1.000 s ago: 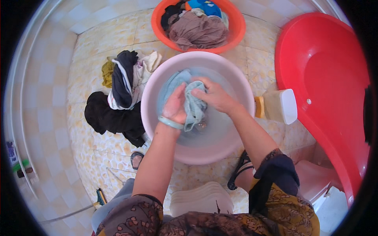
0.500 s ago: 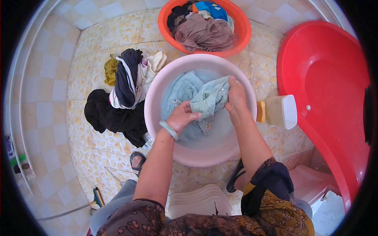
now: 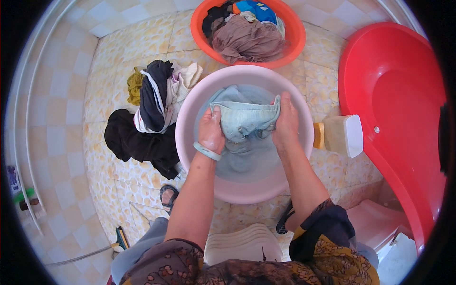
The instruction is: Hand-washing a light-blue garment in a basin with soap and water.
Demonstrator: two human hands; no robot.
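Note:
A pale blue garment [image 3: 244,116] hangs stretched by its waistband-like edge between my two hands, over a pink basin [image 3: 184,130] of cloudy water. Its lower part droops into the water, where more pale blue cloth lies sunken. My left hand [image 3: 211,130], a pale bangle on its wrist, pinches the left end with the thumb on top. At the other end, my right hand [image 3: 286,122] grips the edge; its fingers are partly hidden behind the cloth.
Beyond stands an orange basin [image 3: 297,35] heaped with clothes. Dark and white clothes [image 3: 154,107] and a black garment [image 3: 137,142] lie on the tiles at left. At right are a pale plastic container [image 3: 338,135] and a red tub [image 3: 403,99]. A pale stool [image 3: 242,242] is close below me.
My left hand has moved up and left along the garment's edge. That edge is now pulled nearly straight between both hands, where it was bunched before.

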